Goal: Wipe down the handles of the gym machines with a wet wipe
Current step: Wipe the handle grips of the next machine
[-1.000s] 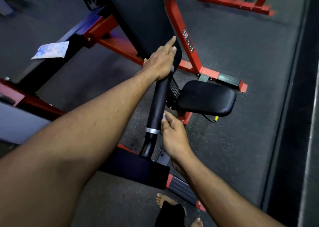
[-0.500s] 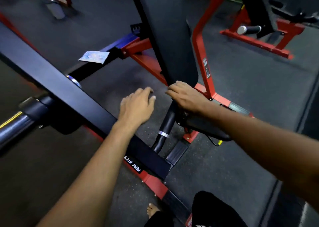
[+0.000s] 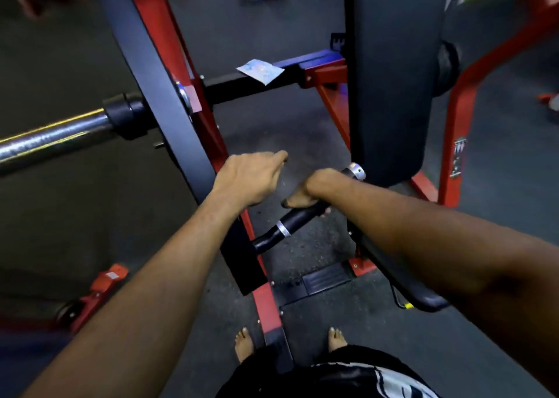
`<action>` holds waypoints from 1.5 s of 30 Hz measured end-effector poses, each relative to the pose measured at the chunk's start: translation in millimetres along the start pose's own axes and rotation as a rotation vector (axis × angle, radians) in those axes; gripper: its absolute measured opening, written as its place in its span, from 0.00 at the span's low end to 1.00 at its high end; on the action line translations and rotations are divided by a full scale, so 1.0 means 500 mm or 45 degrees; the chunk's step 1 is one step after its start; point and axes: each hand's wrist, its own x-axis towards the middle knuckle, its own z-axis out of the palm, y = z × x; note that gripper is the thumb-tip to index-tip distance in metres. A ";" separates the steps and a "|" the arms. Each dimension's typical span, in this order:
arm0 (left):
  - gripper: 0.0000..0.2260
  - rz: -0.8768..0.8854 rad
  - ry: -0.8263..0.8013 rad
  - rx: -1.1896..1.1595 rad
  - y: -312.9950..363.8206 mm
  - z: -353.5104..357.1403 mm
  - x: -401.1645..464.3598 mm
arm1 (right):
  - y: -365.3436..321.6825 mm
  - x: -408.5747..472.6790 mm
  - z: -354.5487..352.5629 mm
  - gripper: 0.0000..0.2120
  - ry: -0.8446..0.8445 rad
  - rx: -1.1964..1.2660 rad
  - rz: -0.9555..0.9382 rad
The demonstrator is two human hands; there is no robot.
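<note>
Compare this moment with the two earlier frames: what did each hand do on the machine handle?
The left hand let go of the black handle and now hovers free beside it. The right hand moved from the lower end up the handle and grips it. The wipe packet stayed on the frame bar.
</note>
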 end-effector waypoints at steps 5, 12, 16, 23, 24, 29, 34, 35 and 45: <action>0.14 -0.155 0.102 -0.013 0.015 0.003 -0.001 | -0.052 0.010 0.056 0.27 0.277 -0.155 -0.249; 0.16 -0.415 0.051 -0.645 0.080 0.074 -0.009 | -0.049 -0.005 0.164 0.10 1.015 -0.487 -0.686; 0.15 -0.560 0.075 -0.985 0.126 0.113 -0.028 | 0.032 0.029 0.176 0.21 1.244 -0.695 -0.870; 0.17 -0.662 0.065 -1.170 0.147 0.130 -0.078 | 0.237 0.063 0.149 0.23 1.632 -0.438 -0.577; 0.18 -0.660 0.060 -1.186 0.153 0.124 -0.079 | 0.258 0.063 0.148 0.23 1.650 -0.368 -0.495; 0.21 -0.670 0.055 -1.236 0.179 0.125 -0.088 | 0.267 0.074 0.188 0.27 1.393 1.323 0.009; 0.23 -0.693 0.102 -1.263 0.188 0.134 -0.094 | 0.129 0.049 0.182 0.30 0.530 3.249 -0.024; 0.23 -0.714 0.136 -1.298 0.187 0.133 -0.093 | 0.107 0.038 0.168 0.32 0.512 3.410 -0.053; 0.22 -0.962 0.422 -1.686 0.175 0.119 -0.118 | -0.103 0.016 0.271 0.44 0.074 3.346 -0.356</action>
